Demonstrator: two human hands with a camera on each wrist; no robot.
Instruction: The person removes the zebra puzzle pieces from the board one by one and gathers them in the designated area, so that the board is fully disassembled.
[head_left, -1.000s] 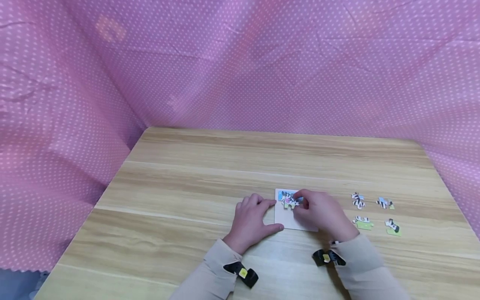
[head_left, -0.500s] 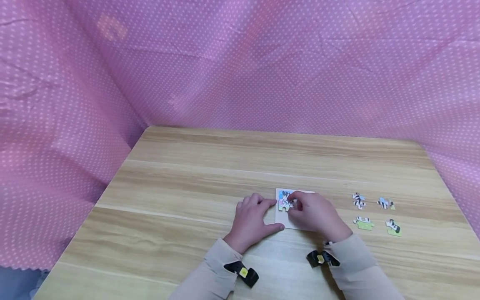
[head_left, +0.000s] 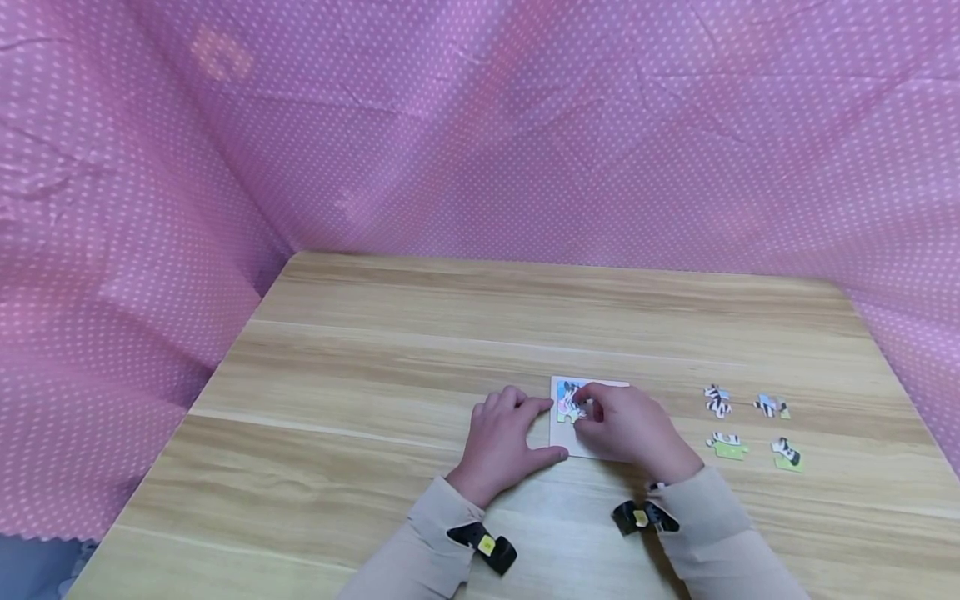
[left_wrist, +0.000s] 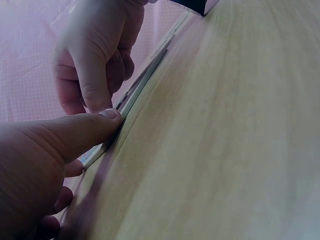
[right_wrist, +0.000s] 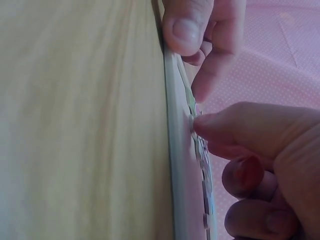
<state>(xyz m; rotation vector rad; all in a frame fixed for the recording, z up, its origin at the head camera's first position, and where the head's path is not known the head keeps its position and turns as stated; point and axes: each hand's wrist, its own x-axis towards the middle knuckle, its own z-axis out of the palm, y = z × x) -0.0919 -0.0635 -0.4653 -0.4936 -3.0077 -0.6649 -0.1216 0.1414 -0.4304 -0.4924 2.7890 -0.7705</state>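
A small white puzzle board (head_left: pixel 561 439) lies on the table, with zebra-patterned jigsaw pieces (head_left: pixel 567 402) at its far left corner. My left hand (head_left: pixel 502 442) lies beside it, its fairly straight index finger and thumb touching the board's left side and near edge. Over the board, my right hand (head_left: pixel 637 429) pinches a jigsaw piece between thumb and index finger at the joined pieces; fingers mostly hide it. In the right wrist view, the right thumb (right_wrist: pixel 220 127) presses at the edge of the pieces, which lie on the board (right_wrist: pixel 177 165).
Right of the board lie several loose jigsaw pieces: two striped ones at the back (head_left: pixel 717 402), a green-edged one (head_left: pixel 727 447) and one with a zebra's head (head_left: pixel 787 454). Pink dotted cloth (head_left: pixel 480 150) hangs behind the wooden table (head_left: pixel 360 350).
My right hand has shifted slightly left with its jigsaw piece, against the far left corner of the board, then held still. The left hand stays in place.
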